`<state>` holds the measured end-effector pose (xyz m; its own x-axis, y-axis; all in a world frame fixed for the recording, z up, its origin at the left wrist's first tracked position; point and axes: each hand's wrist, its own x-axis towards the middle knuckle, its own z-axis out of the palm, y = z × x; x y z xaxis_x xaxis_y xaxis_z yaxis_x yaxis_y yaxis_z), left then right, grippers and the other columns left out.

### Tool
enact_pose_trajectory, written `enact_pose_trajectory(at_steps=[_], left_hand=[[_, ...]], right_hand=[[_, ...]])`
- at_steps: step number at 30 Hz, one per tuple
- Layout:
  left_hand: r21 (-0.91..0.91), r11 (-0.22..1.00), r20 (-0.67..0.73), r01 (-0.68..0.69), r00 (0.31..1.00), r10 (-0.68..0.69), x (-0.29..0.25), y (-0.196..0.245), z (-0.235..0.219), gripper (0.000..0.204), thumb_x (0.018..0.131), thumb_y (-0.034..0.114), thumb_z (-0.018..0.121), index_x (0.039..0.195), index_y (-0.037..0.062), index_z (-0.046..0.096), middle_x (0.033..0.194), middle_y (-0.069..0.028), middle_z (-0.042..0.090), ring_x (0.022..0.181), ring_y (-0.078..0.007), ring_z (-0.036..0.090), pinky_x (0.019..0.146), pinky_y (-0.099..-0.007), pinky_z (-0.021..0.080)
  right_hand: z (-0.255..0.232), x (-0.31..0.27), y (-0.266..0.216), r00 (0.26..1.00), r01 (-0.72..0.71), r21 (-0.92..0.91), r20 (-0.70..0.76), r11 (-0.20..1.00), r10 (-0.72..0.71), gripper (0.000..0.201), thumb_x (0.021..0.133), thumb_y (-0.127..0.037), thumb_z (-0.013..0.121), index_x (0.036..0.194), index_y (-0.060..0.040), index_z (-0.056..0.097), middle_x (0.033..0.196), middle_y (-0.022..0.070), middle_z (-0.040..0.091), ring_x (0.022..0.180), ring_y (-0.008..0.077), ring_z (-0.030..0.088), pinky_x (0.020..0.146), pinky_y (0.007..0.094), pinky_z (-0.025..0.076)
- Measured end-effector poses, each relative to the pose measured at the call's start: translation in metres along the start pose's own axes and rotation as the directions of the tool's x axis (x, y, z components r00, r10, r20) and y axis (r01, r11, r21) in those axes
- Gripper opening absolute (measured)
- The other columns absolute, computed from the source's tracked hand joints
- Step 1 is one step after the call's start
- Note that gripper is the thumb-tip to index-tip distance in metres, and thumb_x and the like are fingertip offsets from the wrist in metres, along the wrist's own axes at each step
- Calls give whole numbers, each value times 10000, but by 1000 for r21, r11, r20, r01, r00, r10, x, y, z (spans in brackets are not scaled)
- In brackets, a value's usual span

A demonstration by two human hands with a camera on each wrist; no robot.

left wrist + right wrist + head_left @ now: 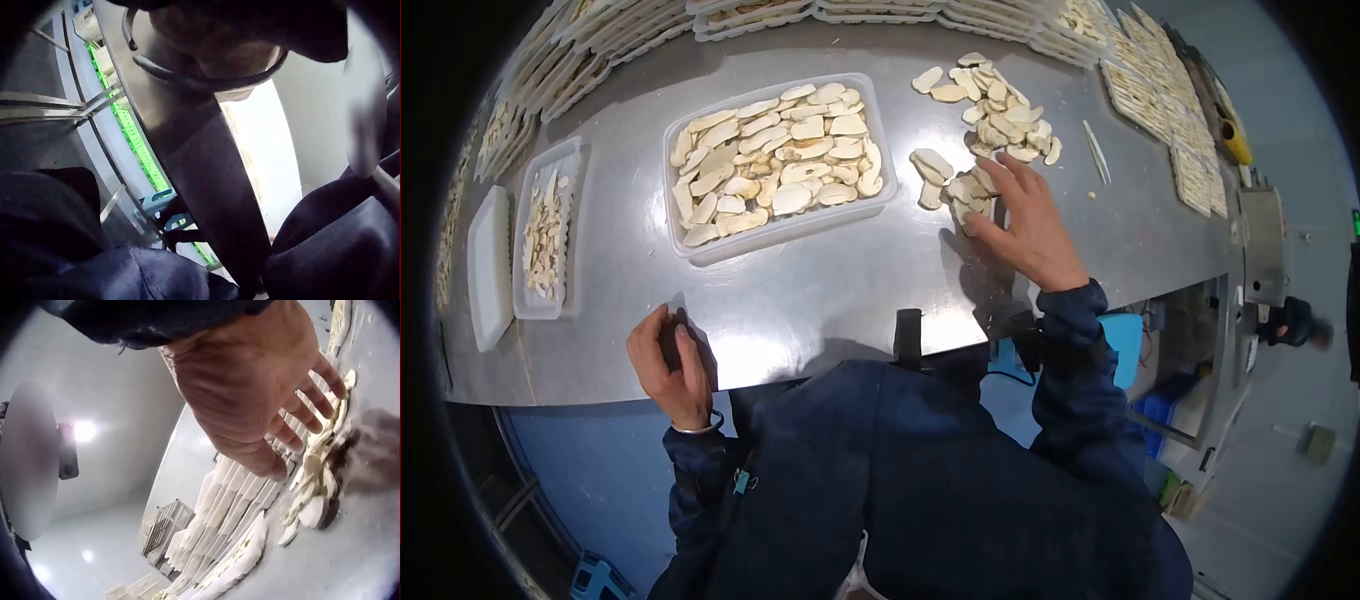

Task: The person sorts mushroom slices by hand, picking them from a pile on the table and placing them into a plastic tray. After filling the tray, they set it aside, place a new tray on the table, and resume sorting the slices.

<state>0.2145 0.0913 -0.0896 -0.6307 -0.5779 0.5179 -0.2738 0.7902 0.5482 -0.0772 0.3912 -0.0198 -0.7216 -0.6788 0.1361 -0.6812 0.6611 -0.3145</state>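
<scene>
The right hand [1032, 228] is at a small cluster of pale dried slices [972, 198] on the metal table, its fingers spread over them. In the right wrist view the fingers of the right hand [256, 394] are extended and apart beside the slices [315, 487], and no slice shows between them. A larger loose pile [1005, 115] lies just beyond. The left hand [672, 368] rests at the table's front edge, fingers loosely bent, holding nothing visible. In the left wrist view only its wrist with a bracelet [206, 82] shows.
A clear plastic tray [775, 233] full of slices lies left of centre. Farther left are a tray of small pieces [546, 235] and a white tray [490, 265]. Stacked trays [870, 12] line the back; white tweezers [1097, 152] lie at right.
</scene>
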Motion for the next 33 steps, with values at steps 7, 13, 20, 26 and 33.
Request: enact_pose_trajectory(at_steps=[7, 13, 20, 26, 33], left_hand=[[-18, 1000, -44, -2, 999, 2, 1, 3, -2, 240, 887, -4, 613, 1126, -26, 627, 1035, -161, 636, 929, -300, 591, 832, -375, 476], [-29, 1000, -22, -3, 1000, 2, -1, 0, -2, 234, 917, 2, 595, 1148, -16, 628, 1053, -140, 620, 953, -265, 586, 862, -345, 468], [-40, 999, -73, -35, 997, 32, 1, 4, -1, 243, 879, 10, 622, 1121, -13, 637, 1032, -156, 639, 927, -293, 599, 827, -376, 485], [-29, 999, -69, -29, 997, 27, 2, 6, -4, 228, 878, 21, 623, 1104, -6, 641, 1013, -148, 641, 915, -290, 599, 825, -380, 485], [-8, 1000, -28, -10, 1000, 10, -1, 1, -4, 235, 902, 14, 606, 1133, -16, 627, 1027, -136, 629, 939, -271, 597, 860, -354, 475]], right_hand=[[16, 6, 4, 995, 75, -36, -65, 997, -77, 414, 816, -163, 664, 1203, -32, 597, 1285, 206, 561, 1169, 389, 539, 983, 458, 460], [8, -6, 42, 955, -171, 412, -155, 895, 254, 310, 851, -60, 638, 1155, 1, 629, 959, 90, 683, 773, 183, 602, 667, 285, 489], [-12, -19, 35, 885, -156, 475, -322, 866, 336, 344, 858, -63, 639, 1199, -21, 615, 1175, 104, 640, 920, 192, 624, 754, 305, 503], [-6, -21, 10, 959, -8, 20, -283, 1000, 14, 323, 789, -133, 699, 1091, -36, 638, 1101, 164, 599, 1063, 360, 563, 926, 418, 464], [16, -12, 1, 978, -79, -118, -200, 990, 55, 301, 802, -165, 684, 1069, -31, 645, 1007, 155, 597, 960, 345, 582, 834, 434, 486]])
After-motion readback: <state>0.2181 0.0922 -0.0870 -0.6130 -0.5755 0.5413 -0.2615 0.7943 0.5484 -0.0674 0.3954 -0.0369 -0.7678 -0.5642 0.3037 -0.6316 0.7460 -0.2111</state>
